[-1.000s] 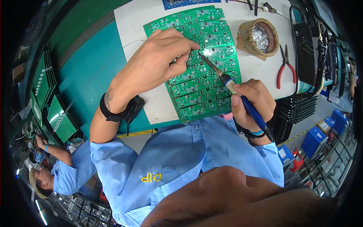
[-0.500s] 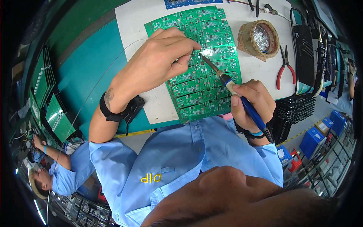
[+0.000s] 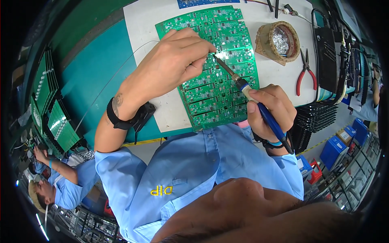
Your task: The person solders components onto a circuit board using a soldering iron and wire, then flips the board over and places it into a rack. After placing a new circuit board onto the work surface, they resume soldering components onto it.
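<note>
Obscuring board [image 3: 210,83] partly: left hand [image 3: 174,56]

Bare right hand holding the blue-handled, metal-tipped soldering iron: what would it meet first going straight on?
Tip first, the right hand would likely meet the flat green circuit board; whether the soldering iron touches it is unclear.

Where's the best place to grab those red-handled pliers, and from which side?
Probably the red handles, coming from the side nearest you: they spread toward you, while the metal end points away. The right hand, the closer one, would first need freeing from the soldering iron.
</note>
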Demonstrator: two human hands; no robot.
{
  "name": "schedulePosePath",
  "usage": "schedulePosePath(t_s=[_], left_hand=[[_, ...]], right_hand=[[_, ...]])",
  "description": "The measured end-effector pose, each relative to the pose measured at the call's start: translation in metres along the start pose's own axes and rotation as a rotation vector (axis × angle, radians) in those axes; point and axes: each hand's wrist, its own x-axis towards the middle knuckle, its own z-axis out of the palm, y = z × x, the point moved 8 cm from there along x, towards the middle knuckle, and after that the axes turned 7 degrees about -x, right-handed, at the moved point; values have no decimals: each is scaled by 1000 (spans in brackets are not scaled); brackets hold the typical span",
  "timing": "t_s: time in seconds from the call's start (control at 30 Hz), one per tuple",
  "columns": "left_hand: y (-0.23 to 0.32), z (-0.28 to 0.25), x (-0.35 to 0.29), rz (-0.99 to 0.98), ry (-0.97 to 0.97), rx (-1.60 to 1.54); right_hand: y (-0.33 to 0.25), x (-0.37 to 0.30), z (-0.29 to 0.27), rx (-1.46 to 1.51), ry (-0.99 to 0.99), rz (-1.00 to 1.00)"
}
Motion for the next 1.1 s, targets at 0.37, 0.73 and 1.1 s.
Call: schedulePosePath(t_s=[0.37,0.73,1.1], left_hand=[[0,1,0,8,-1,-3],[1,3,-1,19,-30,-4],[2,2,-1,30,-12,-15]], right_hand=[[-2,2,-1,-15,2,-8],[-2,1,-3,-23,6,3],[-1,5,-6,-18,22,16]])
